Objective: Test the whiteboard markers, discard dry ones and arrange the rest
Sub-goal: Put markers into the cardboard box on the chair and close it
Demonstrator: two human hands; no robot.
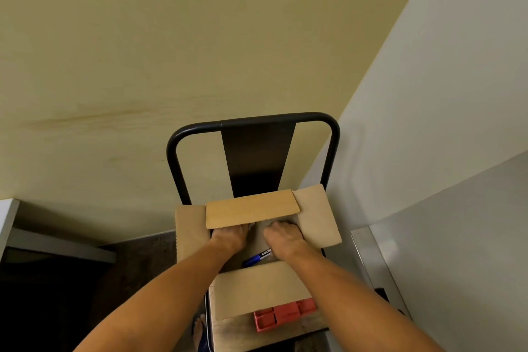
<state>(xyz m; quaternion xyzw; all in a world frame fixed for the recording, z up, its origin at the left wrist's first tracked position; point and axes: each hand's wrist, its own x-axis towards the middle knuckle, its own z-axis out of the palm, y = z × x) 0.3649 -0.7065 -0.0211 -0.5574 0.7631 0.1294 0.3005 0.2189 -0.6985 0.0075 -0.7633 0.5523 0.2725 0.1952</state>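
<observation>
At lower centre, inside open cardboard box (314,217): left hand (230,236), right hand (283,237), finger state unclear; blue marker (257,258) within. Testing, discarding, arranging apparently all left.

Dim, warm indoor light, soft focus

My view bends at the edges; the lower left corner sinks into deep shadow, detail slightly smeared.

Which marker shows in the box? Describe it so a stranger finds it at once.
Start at the black chair against the wall; an open cardboard box sits on its seat. Between the two forearms reaching inside lies the marker, the only blue thing there, with a white printed label.
</observation>
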